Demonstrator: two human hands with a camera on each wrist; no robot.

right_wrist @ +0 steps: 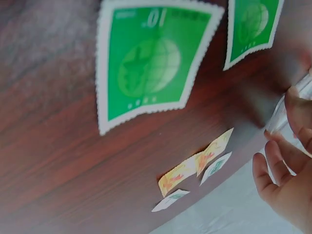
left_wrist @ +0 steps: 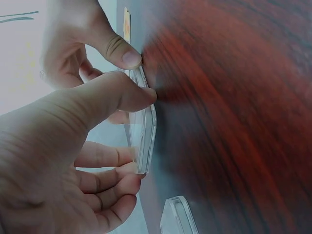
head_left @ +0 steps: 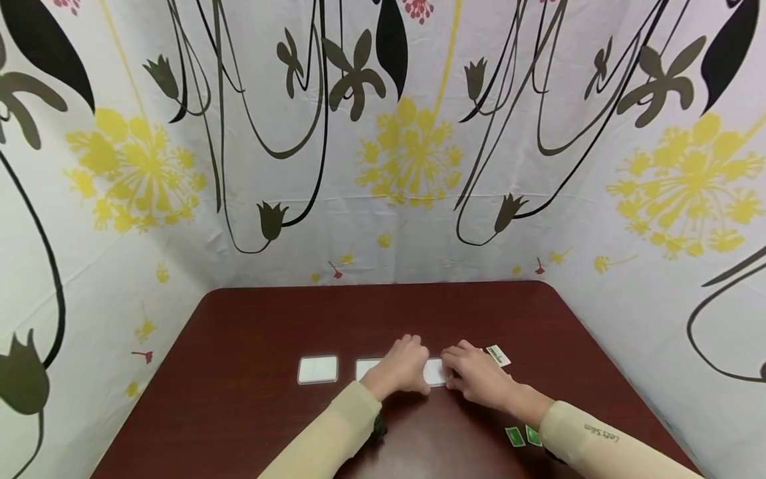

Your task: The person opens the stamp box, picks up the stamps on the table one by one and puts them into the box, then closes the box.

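Observation:
A clear, flat plastic case (head_left: 434,372) with a white inside is between the two hands, just above or on the dark table. My left hand (head_left: 403,366) pinches it with the thumb on the near edge and fingers behind, as the left wrist view shows on the case (left_wrist: 147,126). At the other end, my right hand (head_left: 479,377) pinches the same case, its thumb near the corner. Left of them lie a second case (head_left: 366,368), partly covered by the left hand, and a third case (head_left: 318,369).
Two green stamps (head_left: 514,436) lie near the right forearm. A pale stamp (head_left: 498,355) lies beyond the right hand. In the right wrist view, orange-yellow stamps (right_wrist: 183,174) lie beside white stamps (right_wrist: 170,200). Patterned cloth (head_left: 413,239) hangs around the table (head_left: 251,319).

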